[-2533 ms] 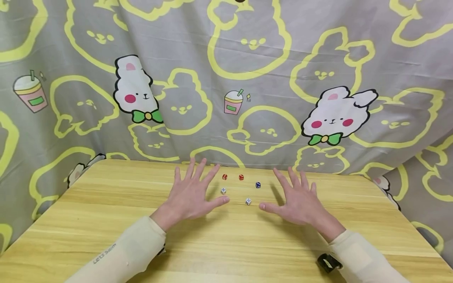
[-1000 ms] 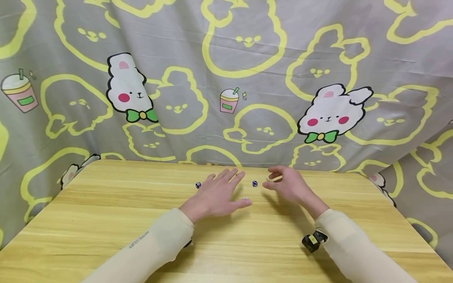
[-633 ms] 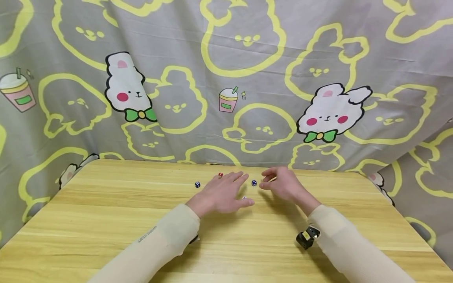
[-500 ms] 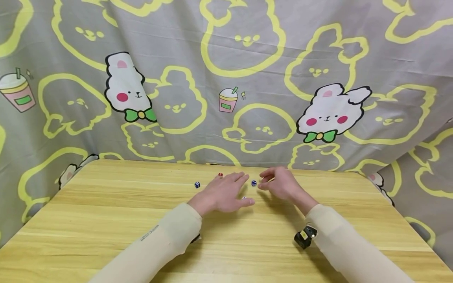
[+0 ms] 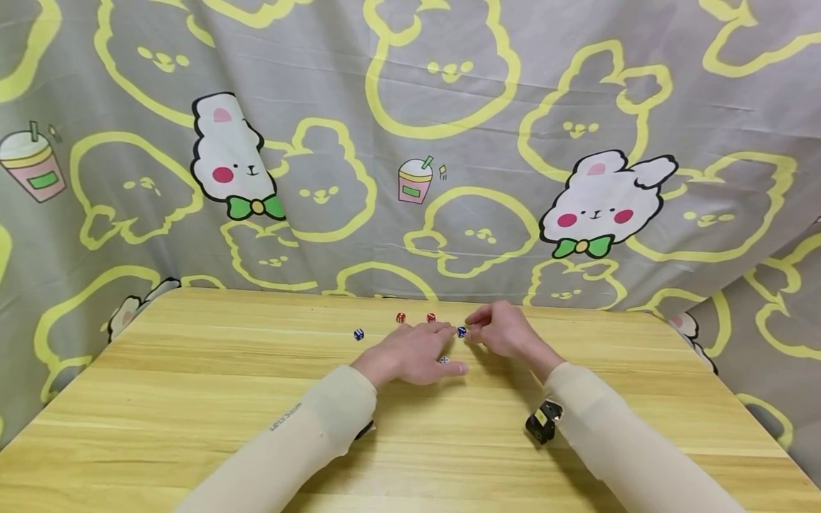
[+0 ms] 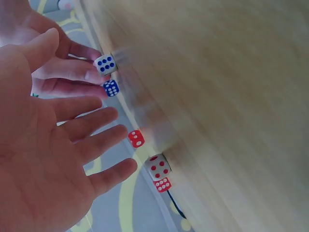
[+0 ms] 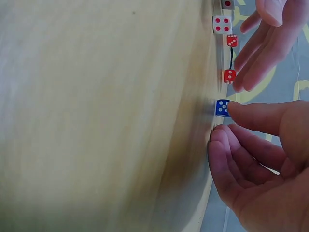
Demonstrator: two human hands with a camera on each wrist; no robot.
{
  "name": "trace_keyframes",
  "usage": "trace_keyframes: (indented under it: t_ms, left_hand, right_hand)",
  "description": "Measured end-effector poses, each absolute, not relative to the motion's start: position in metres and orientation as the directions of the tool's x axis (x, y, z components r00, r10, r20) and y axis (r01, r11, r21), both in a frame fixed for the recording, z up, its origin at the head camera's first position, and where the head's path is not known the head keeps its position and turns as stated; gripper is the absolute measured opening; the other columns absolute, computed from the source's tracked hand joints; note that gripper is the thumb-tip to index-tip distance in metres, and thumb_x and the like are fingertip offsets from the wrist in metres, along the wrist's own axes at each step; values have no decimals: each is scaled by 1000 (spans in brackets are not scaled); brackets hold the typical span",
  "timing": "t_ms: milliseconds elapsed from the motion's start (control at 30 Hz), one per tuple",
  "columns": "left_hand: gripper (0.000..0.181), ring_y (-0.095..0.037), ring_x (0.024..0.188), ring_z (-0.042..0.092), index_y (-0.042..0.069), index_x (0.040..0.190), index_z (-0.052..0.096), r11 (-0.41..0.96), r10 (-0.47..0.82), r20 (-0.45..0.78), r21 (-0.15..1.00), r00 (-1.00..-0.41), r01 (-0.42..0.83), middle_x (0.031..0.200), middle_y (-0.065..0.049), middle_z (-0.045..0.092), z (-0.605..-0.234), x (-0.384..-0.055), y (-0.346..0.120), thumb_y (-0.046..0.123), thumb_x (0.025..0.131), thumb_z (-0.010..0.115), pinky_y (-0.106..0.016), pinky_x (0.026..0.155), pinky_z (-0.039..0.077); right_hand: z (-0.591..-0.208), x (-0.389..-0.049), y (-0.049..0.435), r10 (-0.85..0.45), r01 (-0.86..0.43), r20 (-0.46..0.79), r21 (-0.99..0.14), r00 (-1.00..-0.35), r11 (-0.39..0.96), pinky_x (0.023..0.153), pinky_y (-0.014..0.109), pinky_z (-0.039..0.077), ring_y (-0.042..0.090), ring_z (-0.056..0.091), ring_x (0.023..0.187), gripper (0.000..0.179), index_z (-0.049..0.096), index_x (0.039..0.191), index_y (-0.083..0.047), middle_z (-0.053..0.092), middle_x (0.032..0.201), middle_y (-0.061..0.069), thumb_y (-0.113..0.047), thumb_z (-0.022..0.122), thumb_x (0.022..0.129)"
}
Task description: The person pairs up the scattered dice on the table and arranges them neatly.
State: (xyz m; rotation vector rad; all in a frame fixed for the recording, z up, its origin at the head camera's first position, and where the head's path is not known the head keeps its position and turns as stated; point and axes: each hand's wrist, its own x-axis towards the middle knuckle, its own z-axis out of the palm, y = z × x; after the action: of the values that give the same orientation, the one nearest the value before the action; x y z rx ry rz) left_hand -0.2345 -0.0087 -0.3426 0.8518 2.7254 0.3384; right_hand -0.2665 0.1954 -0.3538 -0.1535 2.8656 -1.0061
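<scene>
Beige sleeves on both arms, head view. Left hand sits low over the wooden table, palm down, fingers straight and thumb out, clamped on nothing. Right hand comes in thumb and index first, tips apart, right beside a blue die on the table between the two hands. White die is by the left thumb; two red dice sit beyond the left hand, second blue die off to its left. Left-sleeve print starts "Let's"; rest too blurred. Black device on right wrist.

Left wrist: palm with spread fingers. Adds a white die with red pips, hidden in head view. White die with blue pips shows six.

Right wrist: thumb tip overlaps the blue die, other fingers half-curled and clear of it. Can't tell if the thumb actually touches. Part of another white die shows at the top edge.
</scene>
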Motion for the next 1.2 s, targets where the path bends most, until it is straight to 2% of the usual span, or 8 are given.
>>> trace_keyframes:
  t_ms: [100,467,1200]
  left_hand:
    - [78,-24,162,33,14,166,37,797,591,-197,296,-782,527,175,-4,34,-344,-236,-7,63,106,50,-53,132,27]
    - [78,-22,163,29,13,166,35,786,607,-222,310,-763,535,176,-4,31,-345,-240,-3,61,106,51,-57,132,26]
    - [80,-21,164,28,13,167,33,769,628,-229,330,-744,547,177,-2,29,-344,-242,-6,61,106,52,-60,131,25]
  right_hand:
    - [-355,-268,195,-129,-60,-65,-629,-990,775,67,25,50,15,63,79,24,80,113,-5,78,97,7,-11,81,90]
    - [-359,-271,192,-125,-59,-62,-630,-990,774,65,25,49,14,62,78,17,82,109,-7,80,99,8,-8,80,92]
    - [-359,-270,194,-113,-48,-62,-640,-992,767,66,26,49,16,63,77,13,83,105,-10,79,98,6,-13,81,92]
